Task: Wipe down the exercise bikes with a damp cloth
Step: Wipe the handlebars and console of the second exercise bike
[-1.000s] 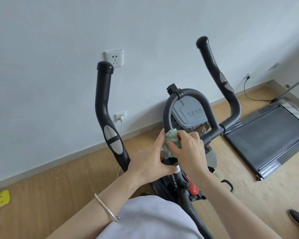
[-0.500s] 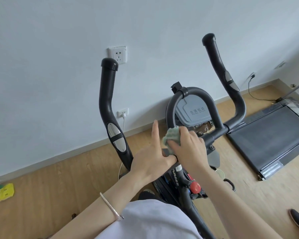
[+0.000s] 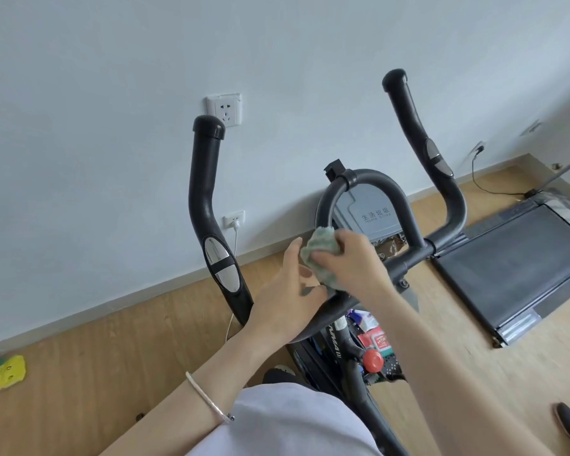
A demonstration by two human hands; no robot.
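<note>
A black exercise bike (image 3: 343,350) stands in front of me with two tall handlebar arms, one on the left (image 3: 208,205) and one on the right (image 3: 422,139), and a curved centre loop (image 3: 375,182). My right hand (image 3: 349,258) grips a bunched pale green cloth (image 3: 320,255) against the lower left part of the loop. My left hand (image 3: 290,291) rests beside it with its fingers stretched up along the cloth, touching the cloth and the bar below.
A grey bin (image 3: 372,212) sits behind the loop against the white wall. A black treadmill (image 3: 520,261) lies on the wooden floor at right. Wall sockets (image 3: 223,109) are above the left arm. A yellow object (image 3: 7,373) lies on the floor far left.
The cloth and my right hand have slid slightly up the left side of the loop. My left hand's fingers have spread along the cloth. The camera view has shifted.
</note>
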